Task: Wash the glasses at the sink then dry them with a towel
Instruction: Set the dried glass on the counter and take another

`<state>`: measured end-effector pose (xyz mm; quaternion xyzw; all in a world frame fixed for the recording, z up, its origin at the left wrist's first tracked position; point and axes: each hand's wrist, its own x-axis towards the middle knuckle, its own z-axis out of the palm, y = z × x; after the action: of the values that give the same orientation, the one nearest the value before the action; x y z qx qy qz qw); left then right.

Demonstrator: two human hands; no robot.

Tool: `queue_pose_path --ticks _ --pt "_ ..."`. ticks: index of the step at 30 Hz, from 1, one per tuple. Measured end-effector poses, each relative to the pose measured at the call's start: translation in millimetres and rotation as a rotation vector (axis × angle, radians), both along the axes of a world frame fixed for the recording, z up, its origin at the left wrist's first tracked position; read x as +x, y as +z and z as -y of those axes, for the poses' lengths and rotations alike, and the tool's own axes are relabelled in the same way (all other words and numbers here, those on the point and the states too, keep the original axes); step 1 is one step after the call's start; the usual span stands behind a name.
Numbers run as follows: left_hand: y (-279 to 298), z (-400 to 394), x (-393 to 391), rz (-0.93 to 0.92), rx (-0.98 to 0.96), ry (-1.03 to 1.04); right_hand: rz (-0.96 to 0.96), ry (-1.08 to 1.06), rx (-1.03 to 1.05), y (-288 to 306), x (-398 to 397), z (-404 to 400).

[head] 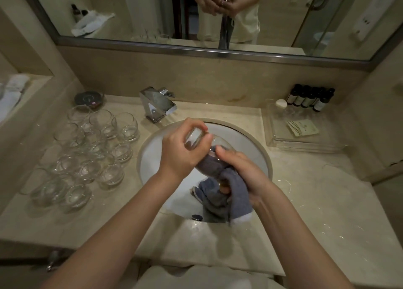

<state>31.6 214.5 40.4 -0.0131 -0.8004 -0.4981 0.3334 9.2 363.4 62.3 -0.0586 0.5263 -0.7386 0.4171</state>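
Over the white sink basin (pixel 250 144), my left hand (pixel 183 151) grips the thick base of a clear glass (pixel 209 149) that lies tilted on its side. A grey-blue towel (pixel 233 188) is stuffed into the glass's mouth and hangs down into the basin. My right hand (pixel 242 171) holds the towel where it enters the glass, thumb pressed on the rim. Several more clear glasses (pixel 91 155) stand upright in a cluster on the counter to the left of the sink.
A chrome faucet (pixel 158 105) stands behind the basin at the left. A clear tray (pixel 305 127) with packets and a row of dark bottles (pixel 309 97) sits at the right. A dark round dish (pixel 88 98) lies behind the glasses. White towels (pixel 11 92) rest on the left ledge.
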Motion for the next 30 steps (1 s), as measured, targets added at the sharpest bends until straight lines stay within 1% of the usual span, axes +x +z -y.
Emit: queue_pose_path --ticks 1,2,3,4,5,6,7,8,9,10,11,12,13,14,16,17,18,19,20,21,22,23,24,25,26,27,30 --pt "-6.4 2.5 1.2 -0.033 -0.041 -0.029 0.04 0.001 0.01 0.5 1.4 -1.2" --pt "-8.4 4.4 1.4 -0.011 -0.021 -0.065 0.029 -0.013 0.009 -1.3 2.2 -2.5" --pt "-7.1 5.8 0.4 0.062 0.063 -0.103 -0.002 -0.026 -0.005 -2.2 3.2 -1.4" --pt "-0.2 6.2 -1.4 0.196 0.204 -0.136 -0.101 -0.042 -0.005 -4.8 3.0 -0.3" --pt "11.5 5.1 -2.8 0.396 0.391 -0.157 -0.262 -0.059 0.052 -8.4 2.0 -0.4" --pt "19.7 5.2 -5.1 0.633 0.556 -0.159 -0.479 -0.067 0.164 -12.1 1.6 -0.9" --pt "27.0 5.0 -6.6 0.815 0.664 -0.159 -0.712 -0.05 0.298 -15.4 1.3 -0.8" --pt "31.3 4.2 -7.9 0.905 0.697 -0.153 -0.906 -0.04 0.394 -18.1 2.3 0.5" --pt "33.0 2.0 -9.1 0.902 0.673 -0.122 -1.019 -0.052 0.439 -19.6 5.2 2.3" --pt "33.0 -0.5 -9.3 0.836 0.63 -0.073 -1.044 -0.089 0.419 -21.5 8.6 4.2" --pt "30.7 -1.7 -9.9 0.735 0.596 -0.029 -1.017 -0.136 0.37 -21.2 11.9 5.5" --pt "29.5 -2.9 -9.4 0.622 0.572 -0.003 -0.935 -0.172 0.306 -21.4 13.4 6.4" --pt "26.8 -3.2 -7.9 0.504 0.517 0.003 -0.803 -0.178 0.235 -18.9 14.1 6.6" --pt "24.0 -3.0 -5.2 0.383 0.427 -0.008 -0.629 -0.161 0.154 -16.6 13.7 5.9" --pt "20.4 -0.4 0.8 0.163 0.147 -0.064 -0.209 -0.079 -0.059 -12.9 14.4 3.5" --pt "20.2 1.1 3.6 0.072 -0.006 -0.095 -0.058 -0.06 -0.114 -12.6 15.5 1.2" --pt "20.0 2.3 4.8 0.01 -0.136 -0.118 0.017 -0.056 -0.138 -14.1 15.6 -1.3" --pt "20.3 3.4 4.1 -0.013 -0.209 -0.136 0.049 -0.057 -0.148 -14.8 16.2 -2.7" --pt "22.2 4.2 3.1 0.006 -0.21 -0.155 0.033 -0.082 -0.136 -15.8 16.6 -2.9" --pt "24.7 4.1 1.9 0.069 -0.136 -0.177 -0.009 -0.114 -0.124 -14.6 17.3 -2.6" --pt "28.6 4.0 1.0 0.164 0.007 -0.2 -0.086 -0.152 -0.103 -13.1 17.1 -1.5" --pt "32.9 3.2 0.4 0.282 0.201 -0.212 -0.199 -0.176 -0.07 -9.0 16.7 0.3" --pt "36.4 2.1 0.7 0.418 0.392 -0.201 -0.34 -0.198 -0.008 -10.2 15.5 1.5" --pt "37.6 2.2 1.4 0.555 0.535 -0.18 -0.471 -0.216 0.074 -12.7 14.8 2.7" --pt "38.4 2.9 2.3 0.672 0.599 -0.167 -0.58 -0.228 0.17 -14.5 15.5 3.8" --pt "39.0 4.2 3.4 0.762 0.602 -0.169 -0.684 -0.23 0.27 -16.3 17.4 4.9" --pt "40.2 6.3 6.4 0.915 0.557 -0.184 -0.988 -0.175 0.468 -20.0 24.9 3.0"
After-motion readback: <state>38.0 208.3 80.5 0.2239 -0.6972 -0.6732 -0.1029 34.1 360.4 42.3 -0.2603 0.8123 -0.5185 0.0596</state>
